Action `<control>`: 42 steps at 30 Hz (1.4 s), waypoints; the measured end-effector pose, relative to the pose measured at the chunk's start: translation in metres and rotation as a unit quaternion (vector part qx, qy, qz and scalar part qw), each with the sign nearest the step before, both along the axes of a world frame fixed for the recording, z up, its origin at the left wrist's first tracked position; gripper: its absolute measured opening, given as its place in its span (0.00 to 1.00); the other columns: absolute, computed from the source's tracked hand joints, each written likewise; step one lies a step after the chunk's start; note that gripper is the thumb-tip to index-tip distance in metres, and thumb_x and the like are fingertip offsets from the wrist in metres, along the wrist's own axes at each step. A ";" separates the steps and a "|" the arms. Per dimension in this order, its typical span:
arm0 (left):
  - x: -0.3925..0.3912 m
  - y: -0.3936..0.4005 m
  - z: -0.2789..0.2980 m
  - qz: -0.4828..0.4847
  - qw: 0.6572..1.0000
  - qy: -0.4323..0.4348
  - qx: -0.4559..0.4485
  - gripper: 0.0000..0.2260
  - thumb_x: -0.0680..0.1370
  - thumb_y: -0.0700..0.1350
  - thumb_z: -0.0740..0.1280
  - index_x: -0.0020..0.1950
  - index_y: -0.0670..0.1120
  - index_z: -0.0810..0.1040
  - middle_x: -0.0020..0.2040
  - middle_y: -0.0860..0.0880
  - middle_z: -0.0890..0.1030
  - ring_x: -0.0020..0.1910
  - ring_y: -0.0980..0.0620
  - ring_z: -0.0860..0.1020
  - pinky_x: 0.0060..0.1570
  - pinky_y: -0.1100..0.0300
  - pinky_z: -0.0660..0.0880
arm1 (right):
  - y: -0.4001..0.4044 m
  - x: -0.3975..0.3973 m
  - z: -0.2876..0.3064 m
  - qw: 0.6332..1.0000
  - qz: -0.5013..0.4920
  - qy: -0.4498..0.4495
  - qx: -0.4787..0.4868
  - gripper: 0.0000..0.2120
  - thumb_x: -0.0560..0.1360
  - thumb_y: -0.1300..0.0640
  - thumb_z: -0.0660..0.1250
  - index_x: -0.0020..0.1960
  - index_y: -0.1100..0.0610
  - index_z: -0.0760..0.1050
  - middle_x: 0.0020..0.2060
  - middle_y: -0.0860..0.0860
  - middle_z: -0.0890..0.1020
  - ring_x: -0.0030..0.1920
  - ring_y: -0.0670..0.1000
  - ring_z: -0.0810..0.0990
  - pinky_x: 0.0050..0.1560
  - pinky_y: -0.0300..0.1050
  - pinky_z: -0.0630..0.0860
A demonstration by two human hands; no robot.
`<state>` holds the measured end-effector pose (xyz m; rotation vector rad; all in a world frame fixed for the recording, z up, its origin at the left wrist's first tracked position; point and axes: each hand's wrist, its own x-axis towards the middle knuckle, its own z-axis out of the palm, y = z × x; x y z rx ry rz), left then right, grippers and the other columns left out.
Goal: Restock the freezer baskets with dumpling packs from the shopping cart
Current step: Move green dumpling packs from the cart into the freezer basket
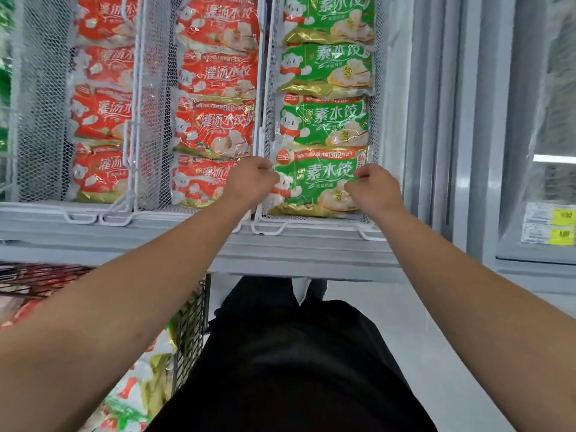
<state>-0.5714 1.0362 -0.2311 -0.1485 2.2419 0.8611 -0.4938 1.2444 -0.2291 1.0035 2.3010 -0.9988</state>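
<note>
A green dumpling pack (318,182) lies at the near end of the right-hand white mesh freezer basket (311,221), in front of several more green packs. My left hand (251,182) grips the pack's left edge with curled fingers. My right hand (372,187) pinches its right side. The shopping cart (187,332) stands at the lower left with red and green packs (134,394) inside.
Two more mesh baskets at the left and centre hold red dumpling packs (215,126). The grey freezer rim (296,254) runs across in front of me. A glass freezer door with yellow price labels (564,226) stands at the right. My dark trousers fill the lower middle.
</note>
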 end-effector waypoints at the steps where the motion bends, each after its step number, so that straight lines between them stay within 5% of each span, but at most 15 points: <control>1: 0.007 -0.003 0.004 0.025 1.000 0.007 0.008 0.18 0.79 0.43 0.66 0.68 0.45 0.78 0.64 0.49 0.79 0.51 0.54 0.79 0.47 0.67 0.73 | -0.003 0.005 0.004 1.000 0.012 0.015 -0.002 0.18 0.76 0.57 0.66 0.65 0.57 0.74 0.61 0.52 0.79 0.62 0.54 0.76 0.56 0.42 0.69; 6: 0.072 -0.024 0.037 0.147 0.982 0.082 0.088 0.14 0.77 0.44 0.69 0.62 0.45 0.81 0.59 0.47 0.83 0.57 0.47 0.80 0.61 0.52 0.75 | -0.025 0.056 0.030 0.988 0.111 0.105 -0.007 0.17 0.76 0.57 0.67 0.64 0.58 0.75 0.61 0.53 0.79 0.60 0.54 0.77 0.53 0.38 0.67; 10: 0.131 -0.036 0.060 0.221 0.963 0.095 0.124 0.08 0.77 0.44 0.69 0.56 0.48 0.81 0.54 0.47 0.84 0.53 0.47 0.82 0.61 0.48 0.78 | -0.039 0.096 0.048 0.975 0.171 0.144 -0.006 0.17 0.75 0.57 0.68 0.63 0.59 0.76 0.59 0.54 0.80 0.59 0.55 0.78 0.59 0.43 0.72; 13: 0.179 -0.049 0.070 0.262 0.951 0.098 0.132 0.11 0.78 0.44 0.69 0.60 0.46 0.81 0.55 0.45 0.83 0.52 0.47 0.82 0.60 0.47 0.78 | -0.050 0.126 0.061 0.966 0.204 0.161 -0.009 0.18 0.75 0.56 0.68 0.63 0.58 0.75 0.59 0.54 0.80 0.58 0.55 0.78 0.58 0.48 0.75; 22: 0.287 -0.124 0.078 0.339 0.930 0.095 0.107 0.16 0.66 0.54 0.68 0.52 0.54 0.82 0.46 0.52 0.85 0.48 0.51 0.84 0.58 0.46 0.79 | -0.130 0.176 0.063 0.931 0.327 0.161 -0.020 0.18 0.74 0.56 0.67 0.63 0.56 0.75 0.59 0.54 0.80 0.58 0.55 0.77 0.57 0.45 0.72; 27: 0.338 -0.190 0.072 0.417 0.902 0.076 0.085 0.08 0.72 0.49 0.70 0.51 0.55 0.82 0.48 0.53 0.84 0.51 0.51 0.83 0.60 0.47 0.78 | -0.206 0.191 0.050 0.899 0.412 0.143 -0.029 0.17 0.73 0.56 0.67 0.61 0.56 0.76 0.58 0.54 0.79 0.58 0.55 0.78 0.56 0.45 0.71; 31: 0.371 -0.246 0.061 0.476 0.875 0.053 0.066 0.08 0.67 0.51 0.69 0.45 0.56 0.81 0.46 0.51 0.83 0.50 0.46 0.83 0.58 0.44 0.79 | -0.268 0.202 0.033 0.882 0.453 0.124 -0.040 0.17 0.73 0.56 0.68 0.62 0.56 0.76 0.58 0.55 0.80 0.57 0.56 0.78 0.56 0.46 0.73; 38: 0.415 -0.342 0.025 0.524 0.849 0.002 0.065 0.09 0.77 0.44 0.69 0.56 0.47 0.82 0.47 0.50 0.81 0.43 0.49 0.81 0.53 0.49 0.79 | -0.372 0.221 -0.002 0.855 0.511 0.084 -0.036 0.15 0.74 0.55 0.68 0.60 0.56 0.76 0.55 0.53 0.80 0.50 0.51 0.76 0.47 0.41 0.68; 42: 0.417 -0.371 0.008 0.536 0.840 -0.019 0.079 0.05 0.78 0.44 0.68 0.46 0.54 0.81 0.46 0.51 0.81 0.45 0.48 0.81 0.54 0.45 0.79 | -0.404 0.213 -0.017 0.847 0.527 0.075 0.007 0.16 0.75 0.58 0.67 0.63 0.57 0.75 0.60 0.55 0.78 0.57 0.57 0.78 0.53 0.46 0.73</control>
